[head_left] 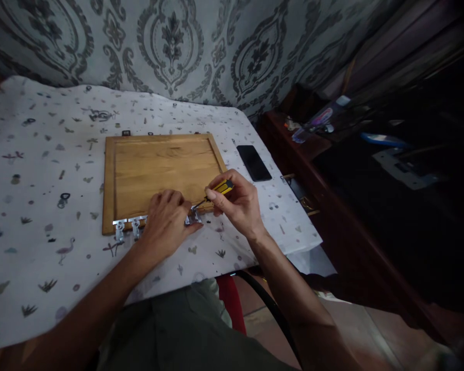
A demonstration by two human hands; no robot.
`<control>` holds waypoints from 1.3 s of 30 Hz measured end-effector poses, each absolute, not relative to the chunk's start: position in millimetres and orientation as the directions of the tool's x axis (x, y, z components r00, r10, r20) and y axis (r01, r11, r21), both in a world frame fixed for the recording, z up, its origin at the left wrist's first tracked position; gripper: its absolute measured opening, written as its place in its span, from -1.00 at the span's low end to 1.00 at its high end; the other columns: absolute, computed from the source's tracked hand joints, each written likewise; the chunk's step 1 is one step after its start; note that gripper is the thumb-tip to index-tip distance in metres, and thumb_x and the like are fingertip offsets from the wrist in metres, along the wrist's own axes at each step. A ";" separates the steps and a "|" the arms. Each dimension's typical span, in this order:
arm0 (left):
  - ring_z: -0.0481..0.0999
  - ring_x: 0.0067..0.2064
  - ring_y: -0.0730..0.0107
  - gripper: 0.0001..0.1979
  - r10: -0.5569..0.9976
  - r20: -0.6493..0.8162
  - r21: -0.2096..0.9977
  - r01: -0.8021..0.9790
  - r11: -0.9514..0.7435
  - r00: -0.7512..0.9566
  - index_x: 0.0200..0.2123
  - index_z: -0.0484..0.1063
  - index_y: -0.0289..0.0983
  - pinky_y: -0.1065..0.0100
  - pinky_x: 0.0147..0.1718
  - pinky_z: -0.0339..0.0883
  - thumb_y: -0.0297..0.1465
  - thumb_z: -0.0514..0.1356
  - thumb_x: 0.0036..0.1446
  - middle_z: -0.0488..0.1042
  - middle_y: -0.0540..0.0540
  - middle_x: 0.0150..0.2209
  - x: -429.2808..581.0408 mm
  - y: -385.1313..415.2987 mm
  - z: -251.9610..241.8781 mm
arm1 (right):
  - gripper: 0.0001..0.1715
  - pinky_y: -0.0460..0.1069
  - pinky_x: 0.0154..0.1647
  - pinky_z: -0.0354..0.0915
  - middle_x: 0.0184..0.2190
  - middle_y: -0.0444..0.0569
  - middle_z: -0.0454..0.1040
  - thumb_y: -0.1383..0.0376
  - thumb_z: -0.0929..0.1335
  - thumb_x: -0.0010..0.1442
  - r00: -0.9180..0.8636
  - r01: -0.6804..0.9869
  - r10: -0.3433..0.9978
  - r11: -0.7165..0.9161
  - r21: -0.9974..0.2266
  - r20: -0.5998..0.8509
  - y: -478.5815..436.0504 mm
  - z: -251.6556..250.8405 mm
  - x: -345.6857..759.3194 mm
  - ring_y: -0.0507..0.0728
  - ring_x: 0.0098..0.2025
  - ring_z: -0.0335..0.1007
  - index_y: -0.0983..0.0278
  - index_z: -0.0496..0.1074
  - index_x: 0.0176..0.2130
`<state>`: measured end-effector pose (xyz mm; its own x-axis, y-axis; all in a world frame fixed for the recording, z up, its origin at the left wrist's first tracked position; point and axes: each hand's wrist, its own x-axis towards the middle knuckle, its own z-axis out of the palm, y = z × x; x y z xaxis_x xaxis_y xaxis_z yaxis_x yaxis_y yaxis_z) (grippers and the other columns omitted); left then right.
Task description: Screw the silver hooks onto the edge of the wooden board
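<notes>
A wooden cabinet door panel (158,170) lies flat on a table covered by a white patterned cloth (34,170). Metal hinges (120,226) stick out from its near edge. My right hand (237,203) is closed around a yellow and black screwdriver (220,188), whose tip points down-left at a hinge (193,216) near the panel's right corner. My left hand (166,221) rests palm down on the panel's near edge, fingers curled beside that hinge, holding it in place.
A black phone (254,162) lies on the cloth right of the panel. A dark wooden cabinet (332,206) stands to the right, with bottles (317,121) and clutter on top. A patterned wall rises behind the table. A red stool shows below.
</notes>
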<state>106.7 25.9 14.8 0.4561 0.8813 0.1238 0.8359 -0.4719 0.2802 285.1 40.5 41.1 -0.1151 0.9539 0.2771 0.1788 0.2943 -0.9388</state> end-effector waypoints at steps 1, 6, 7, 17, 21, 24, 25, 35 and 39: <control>0.40 0.05 -0.09 -0.71 0.882 0.131 0.287 0.835 -0.470 0.452 -0.10 0.57 -0.24 -0.04 0.01 0.28 -0.19 0.36 0.20 0.51 -0.21 -0.10 106.9 25.8 14.6 | -0.56 -0.16 -0.65 0.30 -0.37 -0.20 0.47 -0.03 0.54 0.12 -0.144 0.145 0.955 0.280 -0.949 0.260 40.6 42.5 287.4 -0.09 -0.58 0.31 0.20 0.44 -0.22; 0.41 0.03 -0.05 -0.73 0.882 0.140 0.272 0.839 -0.472 0.450 -0.15 0.57 -0.24 0.00 -0.01 0.29 -0.19 0.38 0.18 0.51 -0.19 -0.13 106.6 25.7 13.5 | -0.62 -0.13 -0.49 0.47 -0.17 -0.08 0.58 0.04 0.50 0.20 -0.282 0.087 0.925 0.288 -0.954 0.253 40.1 46.4 300.1 -0.09 -0.51 0.42 0.23 0.54 -0.11; 0.41 0.03 -0.05 -0.72 0.881 0.136 0.263 0.841 -0.472 0.452 -0.15 0.57 -0.24 0.00 -0.02 0.30 -0.18 0.39 0.18 0.52 -0.19 -0.13 106.4 25.8 13.4 | -0.67 -0.11 -0.45 0.49 -0.16 -0.07 0.60 0.06 0.49 0.22 -0.301 0.081 0.919 0.290 -0.954 0.254 39.8 46.7 301.9 -0.09 -0.50 0.45 0.24 0.56 -0.15; 0.40 0.03 -0.05 -0.69 0.876 0.156 0.266 0.835 -0.482 0.456 -0.10 0.57 -0.25 0.01 -0.03 0.29 -0.19 0.39 0.17 0.51 -0.20 -0.11 106.8 24.7 12.6 | -0.64 -0.12 -0.58 0.41 -0.35 -0.10 0.63 0.02 0.55 0.12 -0.207 0.192 0.937 0.320 -0.928 0.281 38.9 46.5 298.5 -0.07 -0.61 0.40 0.26 0.61 -0.29; 0.40 0.02 -0.05 -0.70 0.879 0.161 0.269 0.837 -0.477 0.449 -0.10 0.57 -0.24 0.01 -0.01 0.29 -0.20 0.38 0.18 0.51 -0.20 -0.12 106.8 24.5 11.4 | -0.64 -0.10 -0.56 0.39 -0.37 -0.11 0.62 -0.01 0.53 0.15 -0.169 0.297 0.923 0.382 -0.875 0.346 38.8 44.1 295.1 -0.05 -0.59 0.41 0.24 0.60 -0.33; 0.40 0.04 -0.07 -0.69 0.880 0.151 0.275 0.836 -0.475 0.450 -0.08 0.57 -0.26 -0.01 0.00 0.29 -0.21 0.37 0.19 0.51 -0.21 -0.10 106.8 24.6 12.0 | -0.62 -0.08 -0.52 0.36 -0.41 -0.13 0.59 -0.04 0.50 0.18 -0.151 0.366 0.905 0.424 -0.828 0.397 38.4 41.9 292.4 -0.04 -0.56 0.39 0.23 0.58 -0.35; 0.40 0.05 -0.08 -0.68 0.880 0.142 0.279 0.835 -0.475 0.453 -0.07 0.57 -0.27 -0.02 0.00 0.29 -0.21 0.37 0.19 0.51 -0.22 -0.10 106.7 24.6 12.4 | -0.61 -0.08 -0.51 0.35 -0.43 -0.13 0.58 -0.05 0.50 0.18 -0.148 0.384 0.897 0.440 -0.812 0.416 38.4 41.2 291.5 -0.03 -0.55 0.38 0.22 0.57 -0.36; 0.38 0.06 -0.09 -0.64 0.873 0.139 0.281 0.827 -0.487 0.467 -0.02 0.56 -0.29 -0.03 0.02 0.27 -0.20 0.37 0.20 0.51 -0.25 -0.07 105.3 24.9 10.7 | -0.56 -0.04 -0.48 0.28 -0.54 -0.16 0.45 -0.07 0.43 0.27 -0.111 0.537 0.829 0.514 -0.669 0.548 34.4 34.9 282.2 0.00 -0.55 0.32 0.21 0.50 -0.40; 0.39 0.06 -0.09 -0.65 0.872 0.150 0.287 0.823 -0.490 0.466 -0.03 0.56 -0.28 -0.03 0.01 0.28 -0.20 0.36 0.21 0.51 -0.24 -0.07 105.6 24.6 10.4 | -0.55 -0.04 -0.48 0.27 -0.54 -0.16 0.46 -0.06 0.42 0.29 -0.091 0.561 0.822 0.508 -0.654 0.562 32.7 34.2 280.0 -0.01 -0.55 0.32 0.22 0.48 -0.41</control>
<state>105.6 24.6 10.4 0.4663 0.8718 0.1498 0.8232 -0.4897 0.2873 280.0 32.7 34.2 -0.0907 0.8222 0.5619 0.5606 0.5085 -0.6536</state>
